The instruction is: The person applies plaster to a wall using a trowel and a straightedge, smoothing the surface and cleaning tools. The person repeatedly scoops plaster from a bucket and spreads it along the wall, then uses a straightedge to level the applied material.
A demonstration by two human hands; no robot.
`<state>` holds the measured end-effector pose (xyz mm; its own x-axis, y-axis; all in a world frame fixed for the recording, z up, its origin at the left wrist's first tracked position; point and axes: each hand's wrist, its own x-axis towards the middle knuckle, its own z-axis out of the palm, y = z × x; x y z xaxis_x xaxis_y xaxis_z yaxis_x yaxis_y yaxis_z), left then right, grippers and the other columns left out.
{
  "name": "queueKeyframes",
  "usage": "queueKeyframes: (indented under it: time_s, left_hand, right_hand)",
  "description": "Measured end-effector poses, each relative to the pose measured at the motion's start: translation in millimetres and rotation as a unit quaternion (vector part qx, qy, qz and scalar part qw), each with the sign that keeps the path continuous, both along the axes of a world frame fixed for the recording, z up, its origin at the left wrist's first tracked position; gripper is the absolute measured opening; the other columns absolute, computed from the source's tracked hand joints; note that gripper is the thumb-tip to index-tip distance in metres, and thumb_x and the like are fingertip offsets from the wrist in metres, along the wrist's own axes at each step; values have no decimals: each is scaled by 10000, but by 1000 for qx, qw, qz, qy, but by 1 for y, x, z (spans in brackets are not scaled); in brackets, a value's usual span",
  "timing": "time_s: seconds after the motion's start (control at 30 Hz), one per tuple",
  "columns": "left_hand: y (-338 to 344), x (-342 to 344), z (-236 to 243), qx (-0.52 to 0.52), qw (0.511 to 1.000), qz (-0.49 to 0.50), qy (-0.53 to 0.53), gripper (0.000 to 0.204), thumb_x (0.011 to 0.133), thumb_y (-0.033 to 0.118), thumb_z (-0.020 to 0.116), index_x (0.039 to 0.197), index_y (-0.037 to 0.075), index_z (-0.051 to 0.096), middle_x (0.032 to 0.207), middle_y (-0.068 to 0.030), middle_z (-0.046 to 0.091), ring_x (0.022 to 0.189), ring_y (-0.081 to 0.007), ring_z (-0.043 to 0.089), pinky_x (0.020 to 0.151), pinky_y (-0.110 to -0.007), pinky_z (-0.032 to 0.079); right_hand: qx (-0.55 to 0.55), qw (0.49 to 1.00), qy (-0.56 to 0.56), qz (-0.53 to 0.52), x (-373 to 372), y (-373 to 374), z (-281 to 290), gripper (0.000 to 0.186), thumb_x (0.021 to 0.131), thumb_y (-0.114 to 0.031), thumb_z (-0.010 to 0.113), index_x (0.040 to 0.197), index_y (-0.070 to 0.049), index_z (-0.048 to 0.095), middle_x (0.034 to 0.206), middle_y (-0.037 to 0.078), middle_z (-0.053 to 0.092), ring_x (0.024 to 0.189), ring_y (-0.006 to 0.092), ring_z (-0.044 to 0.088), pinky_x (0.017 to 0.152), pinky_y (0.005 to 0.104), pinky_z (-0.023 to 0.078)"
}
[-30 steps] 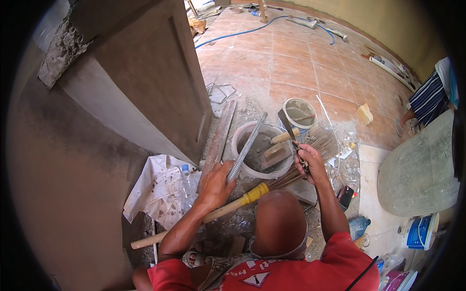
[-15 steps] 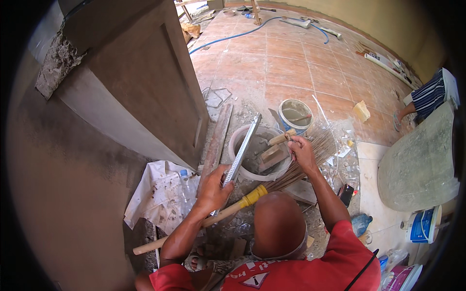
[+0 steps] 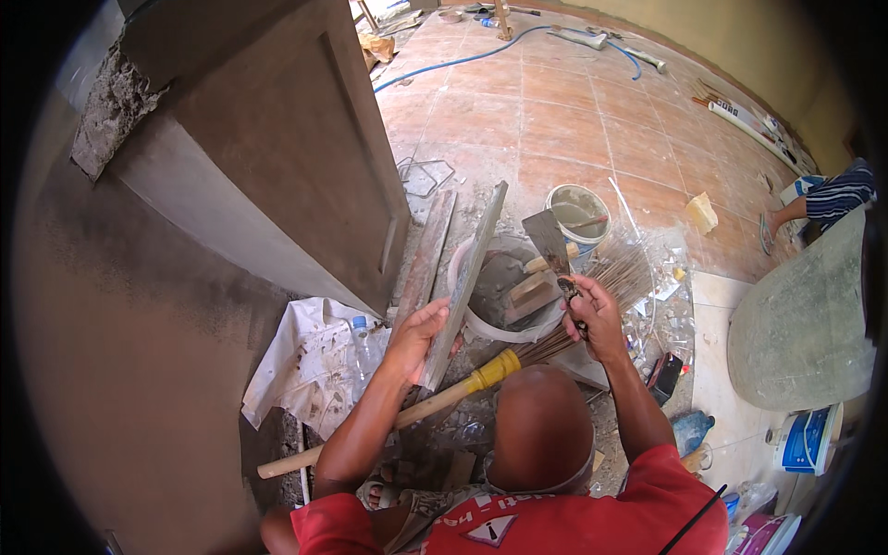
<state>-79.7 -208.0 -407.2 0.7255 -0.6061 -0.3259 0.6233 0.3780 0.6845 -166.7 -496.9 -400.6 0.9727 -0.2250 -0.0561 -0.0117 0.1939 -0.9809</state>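
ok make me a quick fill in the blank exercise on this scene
The left hand grips the long strip, and the right hand holds the putty knife by its ____.
The band on the broom is ____.
The person's shirt is ____.
The cap of the clear bottle is ____.

Missing words: handle; yellow; red; blue.

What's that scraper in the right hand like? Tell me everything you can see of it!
The scraper has a flat, grey, metal-looking blade that gets wider toward its end. Its short handle is dark and blotchy, with paler patches; I can't tell what it's made of. The right hand grips the handle, hiding part of it. The blade points up and leans left, showing in front of the far rim of the big bucket. Nothing else clearly touches it.
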Motion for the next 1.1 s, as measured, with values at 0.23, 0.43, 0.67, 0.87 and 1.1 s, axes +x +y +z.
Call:
queueKeyframes:
  time_s: [0.23, 0.43, 0.67, 0.87, 1.1]
  left_hand:
    - [-7, 2, 3, -157, 985, -66, 43, 393, 990, 206, 479, 1323, -3, 466, 879, -74, 542, 544, -140, 464, 437, -228, 350]
    - [-7, 1, 5, -150, 985, -77, 24, 414, 978, 219, 503, 1319, -13, 467, 878, -79, 543, 531, -140, 471, 416, -227, 351]
    - [-8, -5, 9, -127, 989, -74, 11, 430, 974, 247, 532, 1306, -20, 475, 868, -79, 531, 504, -121, 458, 383, -211, 356]
    - [-12, -7, 10, -89, 995, -48, -24, 423, 1001, 273, 495, 1301, -25, 477, 847, -65, 518, 499, -99, 444, 423, -204, 353]
    - [-21, 2, 5, -82, 996, -4, -43, 411, 997, 266, 502, 1289, -23, 485, 839, -56, 522, 517, -100, 451, 443, -206, 335]
  right_hand:
    - [28, 997, -65, -15, 25, 8, -11, 388, 980, -239, 525, 1270, 18, 526, 918, 87, 640, 590, 96, 562, 495, 206, 433]
    - [-22, 993, -85, -82, 64, -15, 10, 353, 982, -213, 498, 1239, 23, 556, 855, 77, 649, 544, 71, 557, 451, 197, 424]
    - [-101, 990, -46, -86, 77, -30, 16, 343, 973, -195, 506, 1243, 5, 574, 812, 62, 644, 516, 61, 535, 423, 199, 402]
    - [-146, 988, -6, -49, 62, -16, 17, 335, 971, -193, 507, 1238, -7, 589, 798, 39, 636, 509, 57, 515, 416, 197, 377]
    - [-138, 990, 26, 17, 46, 2, 22, 324, 967, -191, 514, 1227, -17, 602, 763, 20, 611, 511, 56, 511, 418, 198, 375]
